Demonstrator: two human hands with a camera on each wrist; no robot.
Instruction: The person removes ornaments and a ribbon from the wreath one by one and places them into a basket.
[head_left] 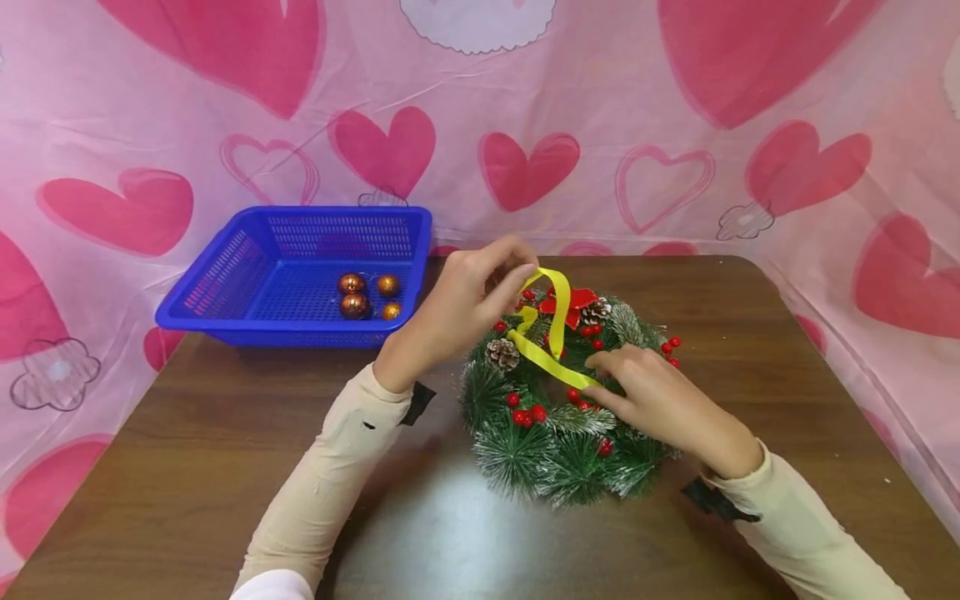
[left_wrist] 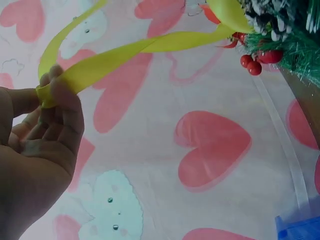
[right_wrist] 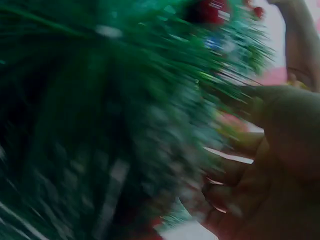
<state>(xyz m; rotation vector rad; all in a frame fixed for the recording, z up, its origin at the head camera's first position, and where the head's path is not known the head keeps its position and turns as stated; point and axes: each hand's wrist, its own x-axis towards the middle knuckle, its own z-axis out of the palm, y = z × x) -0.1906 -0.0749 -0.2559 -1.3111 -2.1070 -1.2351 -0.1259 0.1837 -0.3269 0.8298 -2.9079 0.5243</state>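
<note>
A round green wreath point(head_left: 517, 454) lies on the table, trimmed with red berries, frosted sprigs and pinecones point(head_left: 502, 354). A yellow ribbon point(head_left: 561, 312) loops over its left and middle part. My left hand point(head_left: 480, 287) pinches the ribbon between thumb and fingertips above the wreath's far left side; the left wrist view shows the yellow ribbon point(left_wrist: 107, 62) folded at those fingertips. Over the wreath's right side, my right hand point(head_left: 660, 404) holds the ribbon's other stretch at its fingertips. In the right wrist view, blurred greenery point(right_wrist: 125, 125) partly covers the right hand point(right_wrist: 280, 165).
A blue plastic basket point(head_left: 285, 333) stands at the table's back left, with several shiny copper-brown balls point(head_left: 355, 306) inside. A red flower point(head_left: 577, 304) sits on the wreath's far side. Behind the wooden table point(head_left: 225, 450) hangs a pink cloth point(head_left: 457, 100) printed with hearts.
</note>
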